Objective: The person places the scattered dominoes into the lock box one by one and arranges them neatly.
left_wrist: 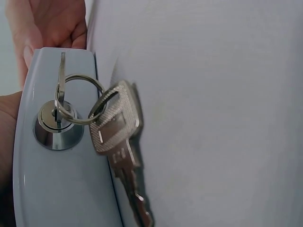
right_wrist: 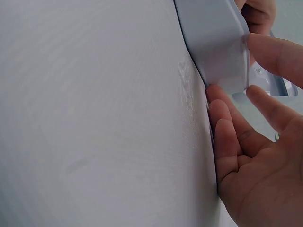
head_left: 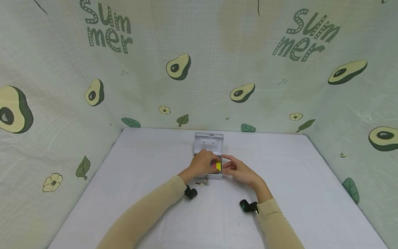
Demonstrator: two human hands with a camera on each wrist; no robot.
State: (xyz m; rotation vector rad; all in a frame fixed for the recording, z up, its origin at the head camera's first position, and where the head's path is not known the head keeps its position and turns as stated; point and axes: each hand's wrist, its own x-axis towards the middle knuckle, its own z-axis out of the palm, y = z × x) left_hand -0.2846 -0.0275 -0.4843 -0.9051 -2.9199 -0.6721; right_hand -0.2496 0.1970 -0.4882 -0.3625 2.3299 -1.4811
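A small white metal cash box [head_left: 216,176] stands with its lid [head_left: 209,143] raised. In the head view my left hand [head_left: 202,163] reaches into it, thumb and fingers pinching a small yellow-and-pink thing [head_left: 218,166]; its kind is too small to tell. A key [left_wrist: 60,85] sits in the front lock [left_wrist: 57,125], and a second key [left_wrist: 116,127] hangs from its ring [left_wrist: 83,78]. At the box's right end, my right hand [right_wrist: 265,165] touches the rim with thumb and forefinger; its other fingers bend loosely near the base.
The box stands on a white-covered table [head_left: 155,214], towards the back. Behind and beside it hangs a cloth [head_left: 205,41] printed with avocados. Black wrist cameras [head_left: 248,206] sit at both cuffs.
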